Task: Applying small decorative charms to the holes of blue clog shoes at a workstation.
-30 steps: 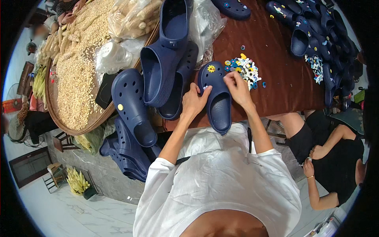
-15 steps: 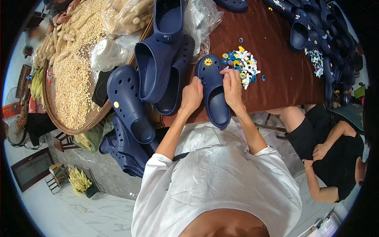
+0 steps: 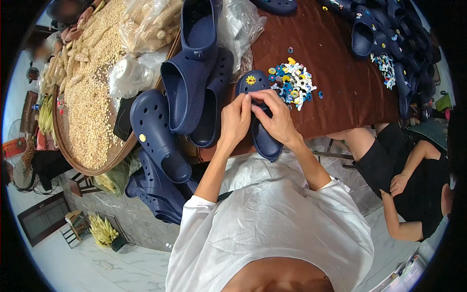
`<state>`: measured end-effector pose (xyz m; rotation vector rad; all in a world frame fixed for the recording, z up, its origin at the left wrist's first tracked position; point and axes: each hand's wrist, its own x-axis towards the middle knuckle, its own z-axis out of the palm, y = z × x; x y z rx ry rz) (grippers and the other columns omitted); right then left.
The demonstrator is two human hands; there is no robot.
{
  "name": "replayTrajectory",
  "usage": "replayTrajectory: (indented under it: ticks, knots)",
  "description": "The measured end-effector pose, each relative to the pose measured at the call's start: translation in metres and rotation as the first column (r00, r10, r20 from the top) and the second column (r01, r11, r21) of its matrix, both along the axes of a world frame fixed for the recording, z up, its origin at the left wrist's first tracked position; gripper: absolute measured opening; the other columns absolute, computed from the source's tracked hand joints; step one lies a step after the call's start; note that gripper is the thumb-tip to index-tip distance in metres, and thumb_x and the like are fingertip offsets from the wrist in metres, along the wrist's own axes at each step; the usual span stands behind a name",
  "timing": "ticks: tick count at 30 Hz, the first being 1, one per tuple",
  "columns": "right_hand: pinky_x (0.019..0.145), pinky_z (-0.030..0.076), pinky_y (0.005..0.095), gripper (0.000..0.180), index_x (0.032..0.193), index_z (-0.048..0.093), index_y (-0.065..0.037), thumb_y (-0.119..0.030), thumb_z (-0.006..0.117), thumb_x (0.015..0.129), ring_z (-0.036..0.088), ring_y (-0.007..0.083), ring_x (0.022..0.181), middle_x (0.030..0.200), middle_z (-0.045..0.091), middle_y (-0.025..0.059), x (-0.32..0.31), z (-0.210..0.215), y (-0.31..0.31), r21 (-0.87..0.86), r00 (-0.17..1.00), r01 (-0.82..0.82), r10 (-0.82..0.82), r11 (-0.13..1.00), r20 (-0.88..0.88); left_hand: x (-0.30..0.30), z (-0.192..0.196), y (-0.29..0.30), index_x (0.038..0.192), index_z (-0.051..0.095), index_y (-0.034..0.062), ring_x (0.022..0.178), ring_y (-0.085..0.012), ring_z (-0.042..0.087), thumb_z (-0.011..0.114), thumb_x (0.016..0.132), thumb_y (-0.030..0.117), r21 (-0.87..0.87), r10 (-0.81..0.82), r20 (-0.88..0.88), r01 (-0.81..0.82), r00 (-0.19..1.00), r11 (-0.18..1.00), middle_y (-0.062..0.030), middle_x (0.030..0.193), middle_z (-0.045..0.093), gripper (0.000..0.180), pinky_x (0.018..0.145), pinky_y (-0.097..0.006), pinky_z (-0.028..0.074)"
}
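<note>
In front of me at the table's near edge lies a navy blue clog [image 3: 266, 145], its holed toe pointing away. A yellow sun-shaped charm [image 3: 250, 80] sits on the toe. My left hand [image 3: 235, 119] and my right hand [image 3: 275, 120] are above the clog's middle, thumbs and fingertips pinched together and meeting. Whatever is between the fingertips is too small and covered to make out. Just right of the toe is a loose pile of small white, blue and yellow shoe charms [image 3: 302, 85].
More navy clogs [image 3: 160, 134] are stacked at left, beside a round tray [image 3: 92, 171] of corn kernels. A clear plastic bag [image 3: 243, 29] lies behind. Decorated clogs [image 3: 384, 34] are heaped at far right on the brown cloth [image 3: 335, 63]. A person in black [image 3: 413, 180] sits at right.
My right hand has moved left from the clog's right side to meet my left hand over its middle. The left hand has shifted slightly inward. The view has shifted a little.
</note>
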<state>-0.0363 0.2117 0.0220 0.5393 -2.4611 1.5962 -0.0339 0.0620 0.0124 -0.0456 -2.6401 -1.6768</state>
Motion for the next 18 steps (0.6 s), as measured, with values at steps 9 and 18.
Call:
replayTrajectory:
  ticks: [9,18]
  knots:
    - [0.069,0.053,0.0314,0.024,0.107,0.061,-0.002,-0.004,0.071,0.085,0.064,0.017,0.075,0.098,0.061,0.01,-0.041,-0.035,0.051,0.049,0.944,0.319,-0.322,0.946,0.07,0.027,-0.023,0.01,0.109,0.063,0.0015,0.072,-0.0178,0.062,0.056,0.1,0.016,0.027,0.091,-0.2,-0.087,0.976,0.996,-0.0107,0.09,0.061,0.018,0.066,-0.03,0.05]
    - [0.084,0.047,0.0442,0.03,0.105,0.063,-0.004,-0.02,0.076,0.083,0.06,0.0328,0.096,0.098,0.06,0.0136,-0.072,-0.04,0.05,0.261,0.919,0.388,-0.349,0.884,-0.185,0.048,-0.043,0.015,0.129,0.057,0.0064,0.114,-0.0362,0.053,0.07,0.078,0.006,-0.2,0.089,-0.277,-0.148,0.957,0.969,-0.018,0.121,0.055,0.053,0.101,-0.044,0.042]
